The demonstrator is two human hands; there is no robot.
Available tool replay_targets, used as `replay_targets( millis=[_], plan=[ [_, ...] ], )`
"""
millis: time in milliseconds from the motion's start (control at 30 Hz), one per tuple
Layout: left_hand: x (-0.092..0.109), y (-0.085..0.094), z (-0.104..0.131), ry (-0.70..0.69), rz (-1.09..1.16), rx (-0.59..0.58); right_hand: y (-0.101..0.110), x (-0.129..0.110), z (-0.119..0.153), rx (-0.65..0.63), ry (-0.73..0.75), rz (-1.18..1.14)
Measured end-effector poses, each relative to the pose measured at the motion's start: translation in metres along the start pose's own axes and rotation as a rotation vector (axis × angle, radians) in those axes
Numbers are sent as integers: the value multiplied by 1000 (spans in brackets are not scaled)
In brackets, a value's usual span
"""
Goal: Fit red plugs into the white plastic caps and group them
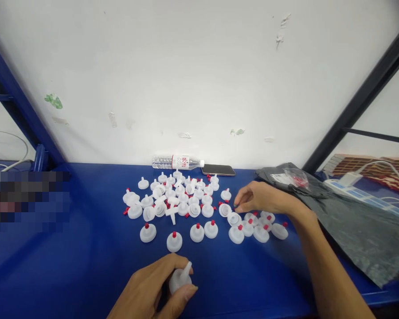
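My left hand [156, 285] is closed around a translucent white nozzle cap [180, 280], its bare spout pointing up between thumb and fingers. My right hand [252, 198] hovers low over the right side of the pile, thumb and fingertips pinched together; what they hold, if anything, is too small to make out. Just beside those fingertips lie an upturned white cap [225, 210] and another cap [234, 219]. A row of white caps with red tips, including one in front [174, 242], stands near my left hand. Several more red-tipped caps [261, 233] cluster below my right wrist.
A heap of white nozzle caps [182, 208] and small red tips covers the middle of the blue table [96, 248]. Behind it lie a clear water bottle [177, 162] and a phone [218, 170]. A dark plastic bag [346, 221] and a power strip [369, 199] are at right.
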State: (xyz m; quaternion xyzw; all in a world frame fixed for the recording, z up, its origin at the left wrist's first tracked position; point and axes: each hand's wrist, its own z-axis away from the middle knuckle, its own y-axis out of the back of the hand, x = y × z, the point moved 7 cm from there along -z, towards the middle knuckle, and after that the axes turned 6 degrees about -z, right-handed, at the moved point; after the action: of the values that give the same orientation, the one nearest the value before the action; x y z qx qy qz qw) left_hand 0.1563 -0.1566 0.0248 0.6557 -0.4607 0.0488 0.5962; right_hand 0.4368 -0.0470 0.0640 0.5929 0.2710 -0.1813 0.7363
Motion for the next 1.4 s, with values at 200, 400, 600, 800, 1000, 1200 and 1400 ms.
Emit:
replay_targets(
  millis=[200, 400, 600, 800, 1000, 1200, 1400],
  plan=[
    [-2, 0, -1, -7, 33, -8, -13, 2, -5, -48, 18, 1],
    [-2, -1, 1, -29, 57, -38, 6, -2, -2, 109, 31, 15],
    [-9, -7, 3, -21, 118, -36, 1, -48, 41, 413, 186, -175],
    [-8, -11, 5, -45, 114, -86, -95, -94, 84, 305, 323, -623],
    [-3, -10, 3, -38, 160, -99, -129, -94, 90, 232, 326, -673],
    [-8, -10, 6, -46, 141, -68, -129, -91, 94, 259, 406, -666],
    [-14, -9, 10, -45, 108, 25, -136, -90, 95, 294, 448, -560]
  ],
)
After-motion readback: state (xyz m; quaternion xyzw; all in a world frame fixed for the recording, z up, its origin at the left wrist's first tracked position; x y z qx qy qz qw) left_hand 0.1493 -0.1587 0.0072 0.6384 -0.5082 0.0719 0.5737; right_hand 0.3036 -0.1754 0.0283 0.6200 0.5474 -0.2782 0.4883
